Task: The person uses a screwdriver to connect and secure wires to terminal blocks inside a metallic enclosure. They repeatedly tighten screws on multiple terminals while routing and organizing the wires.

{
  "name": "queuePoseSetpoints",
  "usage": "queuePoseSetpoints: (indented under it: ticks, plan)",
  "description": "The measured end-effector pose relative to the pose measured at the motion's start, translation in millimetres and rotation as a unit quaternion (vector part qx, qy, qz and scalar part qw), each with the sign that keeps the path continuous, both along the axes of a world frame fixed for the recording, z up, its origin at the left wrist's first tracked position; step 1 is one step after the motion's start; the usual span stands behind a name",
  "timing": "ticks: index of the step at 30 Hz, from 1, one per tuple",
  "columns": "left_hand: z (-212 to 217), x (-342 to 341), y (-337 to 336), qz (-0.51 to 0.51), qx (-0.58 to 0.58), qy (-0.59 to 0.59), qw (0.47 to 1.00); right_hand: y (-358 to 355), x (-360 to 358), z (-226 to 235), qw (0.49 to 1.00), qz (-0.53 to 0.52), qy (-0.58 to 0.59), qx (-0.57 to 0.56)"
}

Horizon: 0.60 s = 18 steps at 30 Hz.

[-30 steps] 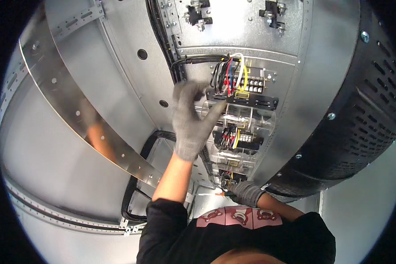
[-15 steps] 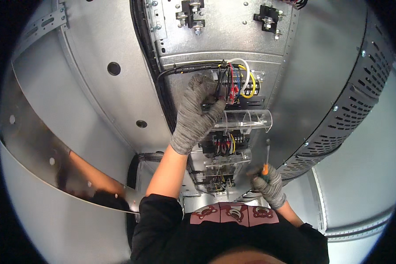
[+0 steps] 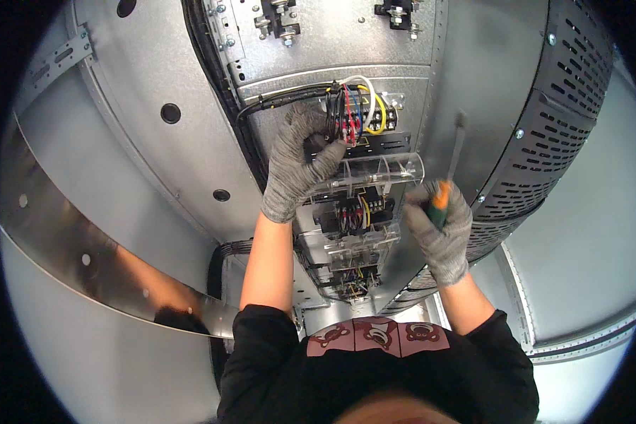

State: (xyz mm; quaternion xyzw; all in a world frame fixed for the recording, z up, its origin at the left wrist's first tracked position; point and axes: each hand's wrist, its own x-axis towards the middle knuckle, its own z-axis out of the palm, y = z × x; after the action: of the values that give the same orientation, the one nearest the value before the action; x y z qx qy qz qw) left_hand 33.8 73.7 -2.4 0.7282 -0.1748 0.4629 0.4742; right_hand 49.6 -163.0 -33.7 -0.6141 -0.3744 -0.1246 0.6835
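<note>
Grey knitted gloves cover both hands. My left hand (image 3: 295, 164) is closed at the left side of the top terminal block (image 3: 383, 118), thumb and fingers pinching at the wires (image 3: 338, 113) there; which wire they grip is partly hidden. Black, red, blue, white and yellow wires run into this block. Over to the right, my right hand (image 3: 442, 230) is wrapped round a screwdriver (image 3: 442, 196) with an orange and green handle. Its shaft points up and away, clear of the block. Just below the block juts a clear plastic cover (image 3: 385, 169).
Further terminal blocks (image 3: 360, 212) with clear covers sit lower in the column. A black cable bundle (image 3: 212, 67) runs down the left of the metal panel. Slotted grey ducting (image 3: 544, 148) curves along the right, and a shiny metal strip (image 3: 71, 233) at left. Black bolted supports (image 3: 279, 18) stand above.
My right hand has risen with the screwdriver, nearer the top terminal block. My left hand stays at the wires. The whole view has shifted slightly.
</note>
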Motion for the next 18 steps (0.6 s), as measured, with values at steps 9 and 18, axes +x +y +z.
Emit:
queuePoseSetpoints:
  ticks: [9, 18]
  plan:
    - [-1.0, 4.1, -6.8, 0.059, 0.063, -0.042, 0.995, 63.2, 27.1, 16.2, 0.991, 0.068, -0.037, 0.105]
    - [-6.3, 2.5, -10.6, 0.104, 0.031, 0.014, 0.994, 73.9, 33.5, 20.1, 0.989, -0.065, -0.106, 0.079]
